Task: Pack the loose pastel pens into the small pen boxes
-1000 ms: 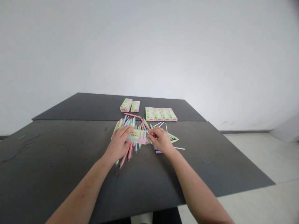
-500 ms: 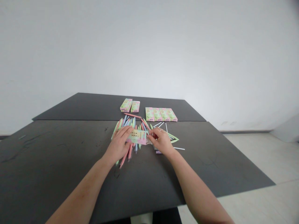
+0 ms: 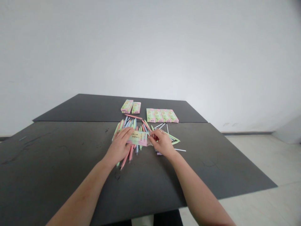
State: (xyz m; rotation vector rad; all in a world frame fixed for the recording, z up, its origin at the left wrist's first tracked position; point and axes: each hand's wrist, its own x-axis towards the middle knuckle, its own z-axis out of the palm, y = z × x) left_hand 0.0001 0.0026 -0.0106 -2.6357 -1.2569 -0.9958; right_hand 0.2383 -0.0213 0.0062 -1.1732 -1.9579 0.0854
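Observation:
A pink, green and yellow printed packet (image 3: 138, 138) lies flat above a heap of coloured pens (image 3: 131, 153). My left hand (image 3: 119, 143) grips its left end, covering that part. At the other end my right hand (image 3: 162, 142) pinches the edge, thumb and forefinger together, where a clear, plastic-like flap (image 3: 149, 143) shows. Whether anything is inside the packet cannot be seen. The pens are red, green and blue, and pass partly under my left hand. A purplish thing (image 3: 159, 153) is mostly hidden beneath my right hand.
Two similar boxes (image 3: 136, 107) stand at the back of the dark table (image 3: 70, 147), and several more (image 3: 162, 115) sit in a row to their right. Thin white sticks (image 3: 180, 150) and green pens (image 3: 176, 142) lie right of my right hand. A pale wall rises behind.
Almost nothing differs. The packet has tilted very slightly between my hands, which stay in place.

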